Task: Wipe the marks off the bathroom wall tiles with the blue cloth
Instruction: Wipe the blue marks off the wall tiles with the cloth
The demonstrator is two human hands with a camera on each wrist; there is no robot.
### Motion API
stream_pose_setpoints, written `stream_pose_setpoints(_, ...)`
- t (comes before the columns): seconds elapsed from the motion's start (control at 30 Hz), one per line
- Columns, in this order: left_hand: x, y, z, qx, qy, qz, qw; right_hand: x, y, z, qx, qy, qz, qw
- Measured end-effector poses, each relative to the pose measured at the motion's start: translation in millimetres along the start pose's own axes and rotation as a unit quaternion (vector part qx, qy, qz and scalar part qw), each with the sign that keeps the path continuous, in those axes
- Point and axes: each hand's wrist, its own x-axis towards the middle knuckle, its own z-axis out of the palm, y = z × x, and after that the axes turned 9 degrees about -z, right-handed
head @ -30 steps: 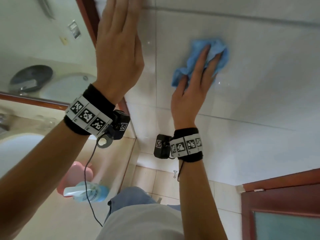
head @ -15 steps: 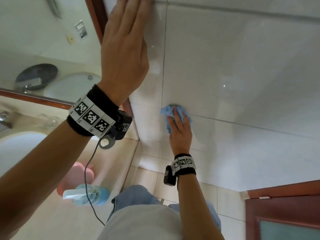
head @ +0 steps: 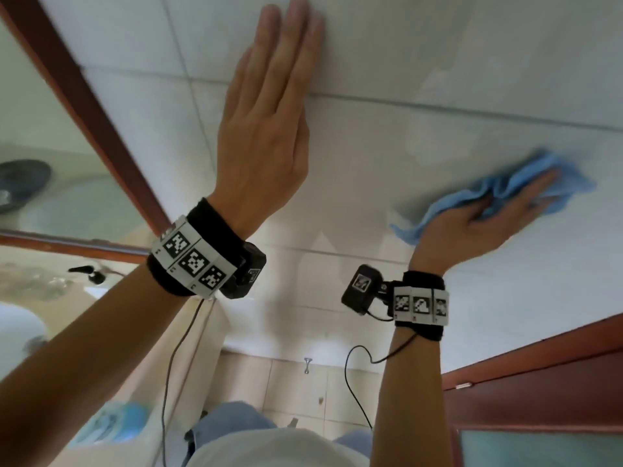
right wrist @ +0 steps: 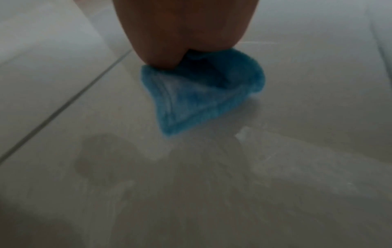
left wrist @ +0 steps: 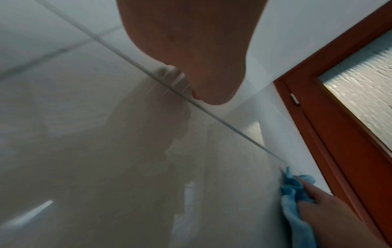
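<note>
My left hand [head: 269,129] lies flat with straight fingers on the white wall tiles [head: 438,79], across a grout line; in the left wrist view its palm [left wrist: 191,50] fills the top. To the right and lower, my right hand [head: 499,217] presses the crumpled blue cloth [head: 438,210] against the tile with outstretched fingers. The cloth [right wrist: 201,94] bunches under the heel of that hand [right wrist: 180,28], one corner trailing. The left wrist view shows the cloth [left wrist: 290,206] and right hand [left wrist: 331,211] at bottom right. Faint smears [right wrist: 101,159] lie on the tile near the cloth.
A brown-framed mirror [head: 84,96] borders the tiles on the left, with a white basin [head: 17,332] and a blue spray bottle [head: 114,423] on the counter below. A brown door frame [head: 539,382] with frosted glass stands at the lower right, close to the cloth.
My right hand has swept the cloth from upper tile down low beside the counter, then out to the right. My left hand stays flat on the wall.
</note>
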Motion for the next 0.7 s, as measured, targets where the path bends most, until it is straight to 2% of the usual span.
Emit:
stream_pose_setpoints(0.03,3,12,2,0.001,0.003,0.012,1.0,-6,0,-1,-0.011,-0.016,0.007,1.0)
stream_pose_setpoints(0.1,8,36,8,-0.001,0.005,0.034,0.999,-37,-9,1,-0.009,-0.103,-0.02,0.994)
stream_pose_setpoints(0.2,10,73,20,-0.012,-0.003,0.054,0.998,-70,-7,-6,-0.01,-0.269,-0.169,0.948)
stream_pose_setpoints(0.27,14,96,26,-0.011,-0.003,0.064,0.998,-54,7,-15,-0.003,-0.307,-0.266,0.914)
stream_pose_setpoints(0.33,18,116,31,-0.008,0.002,0.069,0.998,-21,13,-23,0.001,-0.298,-0.318,0.9)
stream_pose_setpoints(0.4,23,136,35,-0.016,0.008,0.07,0.997,21,23,-29,-0.037,-0.253,-0.293,0.921)
stream_pose_setpoints(0.47,25,155,37,-0.021,0.007,0.061,0.998,70,26,-42,-0.054,-0.168,-0.241,0.954)
stream_pose_setpoints(0.5,25,163,38,-0.019,0.004,0.056,0.998,96,42,-49,-0.033,-0.111,-0.207,0.971)
stream_pose_setpoints(0.53,24,170,38,-0.014,0.002,0.052,0.999,122,57,-53,-0.014,-0.033,-0.123,0.992)
stream_pose_setpoints(0.57,24,178,38,-0.006,0.0,0.047,0.999,141,67,-60,0.043,0.019,-0.016,0.999)
stream_pose_setpoints(0.6,24,182,39,-0.002,-0.003,0.045,0.999,148,86,-68,0.165,0.033,0.1,0.981)
stream_pose_setpoints(0.63,25,188,39,0.006,-0.003,0.041,0.999,154,102,-78,0.249,0.031,0.159,0.955)
stream_pose_setpoints(0.67,25,193,40,0.014,-0.004,0.035,0.999,151,110,-82,0.217,0.044,0.169,0.96)
stream_pose_setpoints(0.7,25,196,42,0.022,-0.006,0.029,0.999,145,107,-88,0.107,0.058,0.143,0.982)
